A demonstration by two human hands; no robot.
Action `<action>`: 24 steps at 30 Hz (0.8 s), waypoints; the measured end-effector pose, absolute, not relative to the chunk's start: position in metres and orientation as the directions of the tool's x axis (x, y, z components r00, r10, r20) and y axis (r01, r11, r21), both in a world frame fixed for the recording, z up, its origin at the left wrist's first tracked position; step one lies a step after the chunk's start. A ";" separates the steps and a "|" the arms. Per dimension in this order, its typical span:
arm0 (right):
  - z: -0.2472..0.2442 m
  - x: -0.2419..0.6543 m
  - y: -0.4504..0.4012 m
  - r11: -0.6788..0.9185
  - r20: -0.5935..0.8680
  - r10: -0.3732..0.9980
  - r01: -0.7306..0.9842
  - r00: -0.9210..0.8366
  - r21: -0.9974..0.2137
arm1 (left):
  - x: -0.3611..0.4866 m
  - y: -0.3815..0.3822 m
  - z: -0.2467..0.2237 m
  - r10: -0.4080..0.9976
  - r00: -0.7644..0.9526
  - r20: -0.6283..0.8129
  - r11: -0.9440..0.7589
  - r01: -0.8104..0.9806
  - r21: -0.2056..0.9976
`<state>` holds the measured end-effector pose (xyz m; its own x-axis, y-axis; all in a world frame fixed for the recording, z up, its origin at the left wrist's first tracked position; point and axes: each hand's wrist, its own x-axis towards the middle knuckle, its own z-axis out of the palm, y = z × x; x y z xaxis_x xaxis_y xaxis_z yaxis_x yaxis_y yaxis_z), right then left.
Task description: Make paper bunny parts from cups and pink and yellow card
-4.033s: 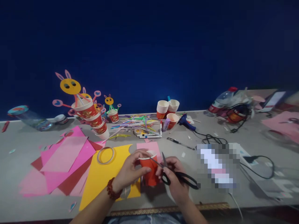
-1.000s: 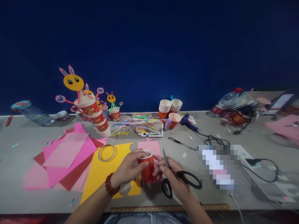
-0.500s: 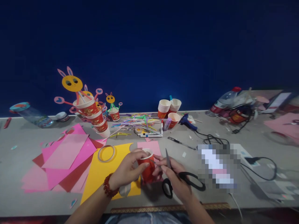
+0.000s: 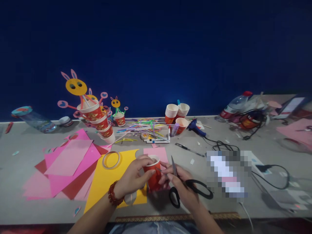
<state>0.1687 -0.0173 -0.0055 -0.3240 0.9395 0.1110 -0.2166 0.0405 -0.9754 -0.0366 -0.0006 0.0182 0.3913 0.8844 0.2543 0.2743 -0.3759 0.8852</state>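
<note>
A red paper cup [image 4: 153, 180] with a white rim stands upright near the table's front edge. My left hand [image 4: 135, 174] is closed on its left side, fingers over the rim and thumb across the front. Black-handled scissors [image 4: 174, 167] are held in my right hand [image 4: 181, 182], blades partly apart, one blade pointing up and the other toward the cup's wall. The right fingertips are close to the cup's right side. A pink sheet [image 4: 158, 154] lies behind the cup, and a yellow sheet [image 4: 117, 175] is under my left wrist.
Pink and red sheets [image 4: 68, 159] are piled at left, with a tape roll [image 4: 111, 160] beside them. Cup figures [image 4: 91, 113] stand behind. Straws [image 4: 146, 126], stacked cups [image 4: 171, 113], a glue gun [image 4: 196, 127] and a pen [image 4: 189, 149] lie further back. A bottle [image 4: 235, 105] leans at right.
The scissors have shifted very slightly left in my right hand. My left hand and the cup have hardly moved.
</note>
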 end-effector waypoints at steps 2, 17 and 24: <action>-0.007 0.169 -0.017 0.060 0.121 0.942 -0.198 -0.314 -0.978 | -0.036 0.000 0.018 0.882 0.393 0.259 -0.382 0.274 0.883; -0.001 0.162 -0.023 0.048 0.081 0.956 -0.123 -0.281 -0.991 | -0.037 -0.005 0.014 0.854 0.386 0.350 -0.499 0.412 0.763; 0.005 0.150 -0.027 -0.079 -0.043 0.986 -0.228 -0.158 -0.970 | -0.034 -0.009 0.012 0.862 0.337 0.379 -0.501 0.447 0.741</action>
